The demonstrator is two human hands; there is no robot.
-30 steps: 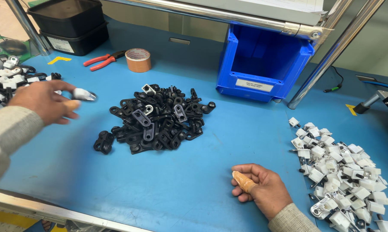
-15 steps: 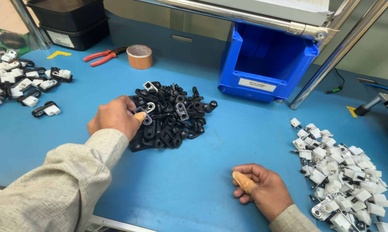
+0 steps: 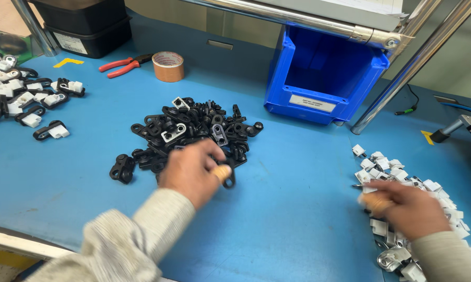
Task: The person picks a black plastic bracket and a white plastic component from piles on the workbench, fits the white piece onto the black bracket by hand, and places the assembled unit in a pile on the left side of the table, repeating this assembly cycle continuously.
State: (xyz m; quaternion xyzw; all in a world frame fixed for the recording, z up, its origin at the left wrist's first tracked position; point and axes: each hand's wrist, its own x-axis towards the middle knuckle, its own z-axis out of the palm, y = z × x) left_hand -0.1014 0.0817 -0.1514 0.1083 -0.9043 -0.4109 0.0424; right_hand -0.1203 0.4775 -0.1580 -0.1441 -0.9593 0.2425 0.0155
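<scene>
A blue work surface [image 3: 298,209] fills the view, with a blue bin [image 3: 324,78] at the back, a roll of tape [image 3: 168,66] and red pliers [image 3: 121,65] beyond the middle heap. Half a second ago the left hand was pressed into the near-left edge of the pile of black clips [image 3: 193,130]; now the left hand [image 3: 191,172] has drawn back toward the body, and its thumb and forefinger are pinched on a single black clip [image 3: 229,177] that sits just off the pile's near edge, the rest of the pile lying beyond the fingertips. The right hand [image 3: 407,206], which earlier rested curled on bare mat well short of the white parts, has shifted outward and now lies on the near-left edge of the heap of white clips [image 3: 418,183]. Its fingers are blurred; they seem bent over the white pieces, but I cannot tell whether they grip one. To the far left of the left hand lie assembled black-and-white pieces [image 3: 26,99].
</scene>
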